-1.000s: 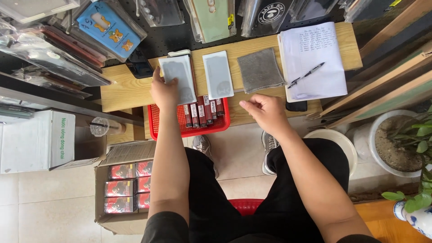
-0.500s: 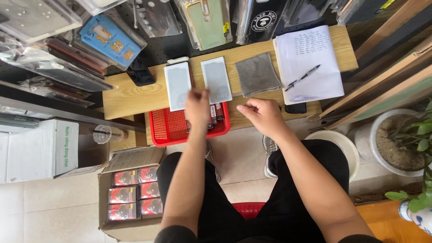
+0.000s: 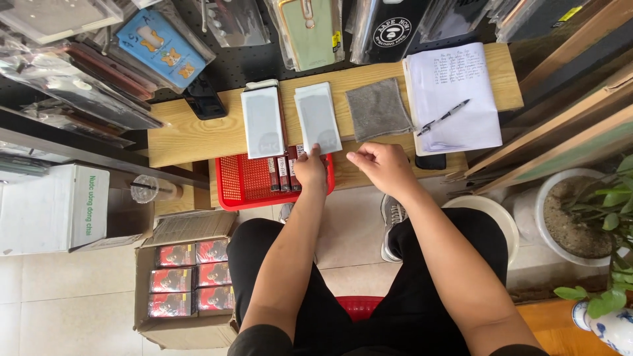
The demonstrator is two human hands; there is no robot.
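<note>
Left hand (image 3: 310, 168) pinches the white sleeve's (image 3: 318, 118) edge, right hand (image 3: 381, 165) loosely curled, empty; a careless tug might drop it into the red basket (image 3: 241, 184).

On the long wooden bench (image 3: 198, 135) two flat white sleeved packs lie side by side — one (image 3: 262, 122) left of the other (image 3: 317, 117). Right of them sits a square grey cloth (image 3: 378, 108), then a lined paper notepad (image 3: 453, 99) (a pen (image 3: 442, 117) on it). The red plastic mesh basket (image 3: 247, 181) sits at the bench's near edge.

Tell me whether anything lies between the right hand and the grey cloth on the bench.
Nothing visible does. The right hand hovers just below the grey cloth, with only bare wooden bench between them.
</note>
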